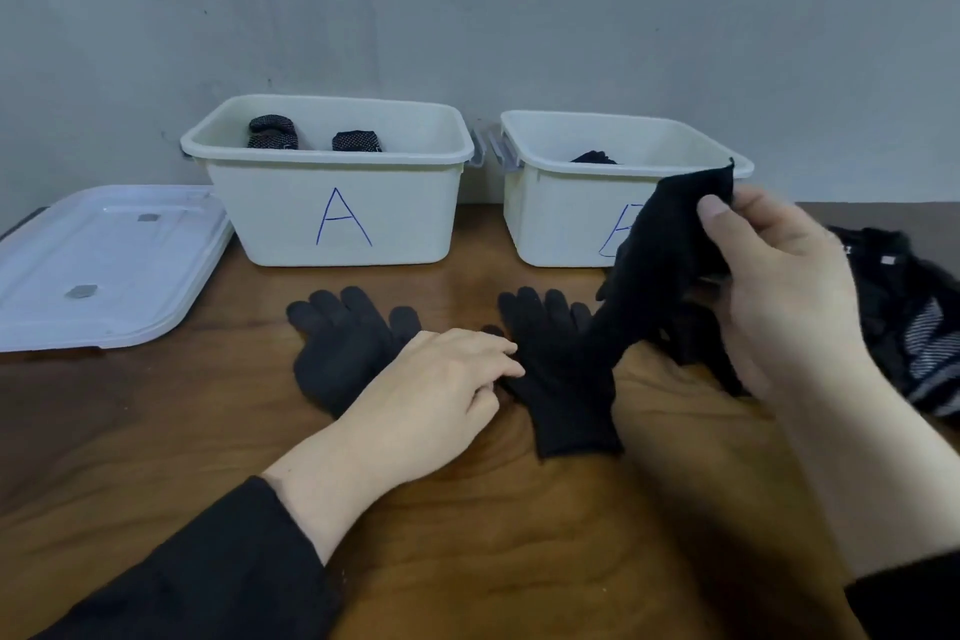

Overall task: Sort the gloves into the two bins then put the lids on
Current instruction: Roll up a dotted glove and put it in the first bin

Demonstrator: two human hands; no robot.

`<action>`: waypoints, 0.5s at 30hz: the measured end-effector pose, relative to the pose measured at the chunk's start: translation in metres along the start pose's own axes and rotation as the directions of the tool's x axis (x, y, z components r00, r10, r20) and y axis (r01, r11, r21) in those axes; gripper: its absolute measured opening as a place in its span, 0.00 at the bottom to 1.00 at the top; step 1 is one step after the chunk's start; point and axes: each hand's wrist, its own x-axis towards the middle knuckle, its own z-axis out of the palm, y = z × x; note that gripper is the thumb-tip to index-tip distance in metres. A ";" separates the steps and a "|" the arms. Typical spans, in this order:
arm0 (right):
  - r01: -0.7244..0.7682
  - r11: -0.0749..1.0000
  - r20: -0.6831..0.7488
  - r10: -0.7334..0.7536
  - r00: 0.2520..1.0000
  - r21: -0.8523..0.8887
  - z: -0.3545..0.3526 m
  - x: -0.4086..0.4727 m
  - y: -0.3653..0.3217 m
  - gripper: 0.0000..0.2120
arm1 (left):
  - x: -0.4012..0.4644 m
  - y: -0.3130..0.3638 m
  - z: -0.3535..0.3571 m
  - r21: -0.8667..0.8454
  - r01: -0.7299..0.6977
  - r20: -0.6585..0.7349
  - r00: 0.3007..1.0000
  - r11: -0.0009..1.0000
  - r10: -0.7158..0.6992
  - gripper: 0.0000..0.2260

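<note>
Before bin B, right hand pinches glove hanging diagonally; left hand relaxed.

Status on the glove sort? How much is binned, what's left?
Partly done. Bin A holds dotted rolled gloves, and the right bin has something dark inside. In hand: the right hand pinches a black glove lifted off the table; the left hand rests on two flat black gloves. Left: those gloves, a dark pile at the right, and the lids; one lid lies beside bin A.
</note>
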 end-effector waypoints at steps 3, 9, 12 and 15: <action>-0.006 0.994 0.201 0.028 0.979 -0.113 -0.006 0.022 -0.028 0.07 | 0.002 0.000 0.005 0.074 0.033 0.061 0.997 0.997 -0.037 0.18; 0.046 0.858 0.427 0.208 0.880 -0.511 -0.004 0.060 -0.056 0.06 | 0.002 -0.006 0.004 0.111 0.164 -0.058 0.986 0.980 -0.158 0.18; 0.146 0.761 0.455 0.211 0.865 -0.632 0.010 0.071 -0.061 0.07 | 0.003 -0.006 0.000 0.075 0.193 -0.098 0.978 0.978 -0.186 0.17; 0.308 0.675 0.438 0.025 0.899 -0.671 0.023 0.078 -0.061 0.07 | 0.002 -0.004 -0.006 0.007 0.209 -0.187 0.961 0.978 -0.204 0.16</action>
